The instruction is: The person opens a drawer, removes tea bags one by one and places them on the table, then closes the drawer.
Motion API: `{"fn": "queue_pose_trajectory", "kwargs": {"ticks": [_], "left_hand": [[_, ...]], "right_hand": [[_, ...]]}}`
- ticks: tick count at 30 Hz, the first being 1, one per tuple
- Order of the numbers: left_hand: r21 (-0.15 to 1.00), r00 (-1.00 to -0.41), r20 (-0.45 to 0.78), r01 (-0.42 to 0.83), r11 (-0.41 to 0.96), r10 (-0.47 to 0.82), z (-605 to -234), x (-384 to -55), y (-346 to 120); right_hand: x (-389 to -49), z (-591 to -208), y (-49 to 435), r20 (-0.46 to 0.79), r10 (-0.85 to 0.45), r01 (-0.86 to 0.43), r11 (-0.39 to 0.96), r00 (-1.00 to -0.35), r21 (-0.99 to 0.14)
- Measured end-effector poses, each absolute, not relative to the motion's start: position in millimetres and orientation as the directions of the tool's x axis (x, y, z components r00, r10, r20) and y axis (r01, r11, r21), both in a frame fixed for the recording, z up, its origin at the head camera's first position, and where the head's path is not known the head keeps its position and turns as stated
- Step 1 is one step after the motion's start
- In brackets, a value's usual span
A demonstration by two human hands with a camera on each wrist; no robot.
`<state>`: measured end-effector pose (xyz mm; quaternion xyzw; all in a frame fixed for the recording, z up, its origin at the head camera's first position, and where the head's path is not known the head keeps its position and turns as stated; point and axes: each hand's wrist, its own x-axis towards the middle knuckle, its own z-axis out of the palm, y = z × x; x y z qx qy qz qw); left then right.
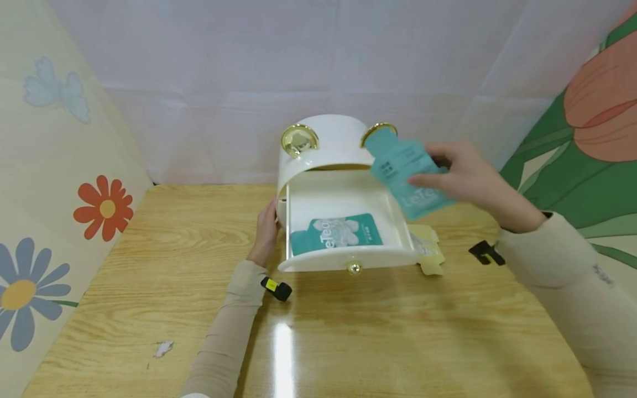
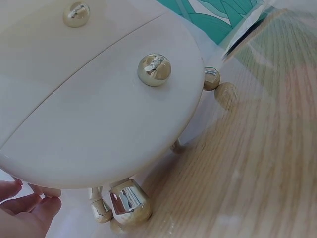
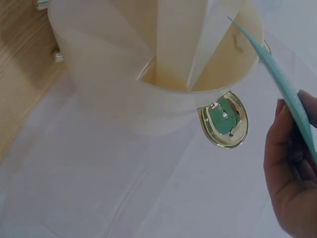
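A white rounded box with gold round ears stands on the table, its drawer pulled out. Inside the drawer lies a teal LeTea pouch. My right hand pinches another teal LeTea pouch above the drawer's right side; the right wrist view shows this pouch edge-on between thumb and fingers. My left hand touches the box's left side, its fingertips partly hidden behind the front panel in the left wrist view.
A yellow pouch lies on the wooden table, right of the drawer and partly under it. Gold ball feet hold the box up. A white cloth hangs behind. A small white scrap lies at the front left.
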<state>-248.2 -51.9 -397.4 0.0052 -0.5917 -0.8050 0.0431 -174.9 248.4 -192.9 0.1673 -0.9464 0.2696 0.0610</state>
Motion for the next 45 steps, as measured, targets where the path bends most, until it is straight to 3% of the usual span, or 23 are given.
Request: {"fn": "queue_pose_trajectory", "kwargs": {"ticks": [7,16,27,35,45], "left_hand": [[0.955,-0.997,0.045,0.061,-0.289,-0.063,-398.1,-247.2,-52.1],[0.959,-0.997,0.033,0.053,-0.28,-0.074,-398.5,-245.8,-51.7],[0.955,-0.995,0.07,0.085,-0.284,-0.064,-399.3,-244.1,-51.4],[0.949,-0.996,0.059,0.079,-0.304,-0.073,-400.6,-244.5,-50.3],[0.961,-0.996,0.059,0.076,-0.267,-0.07,-399.5,-244.3,-51.0]], "right_hand": [[-170.6,-197.7,278.1,0.164,-0.149,-0.217,0.789,-0.975,-0.574],[-170.9,-227.5,320.5,0.15,-0.05,-0.126,0.825,-0.987,-0.551],[-185.9,-269.5,344.3,0.052,-0.047,-0.068,0.811,-0.998,-0.581],[-191.7,-311.2,363.9,-0.033,-0.072,-0.032,0.745,-0.997,-0.666],[-197.7,-346.1,377.0,-0.207,-0.024,0.125,0.73,-0.978,-0.672]]}}
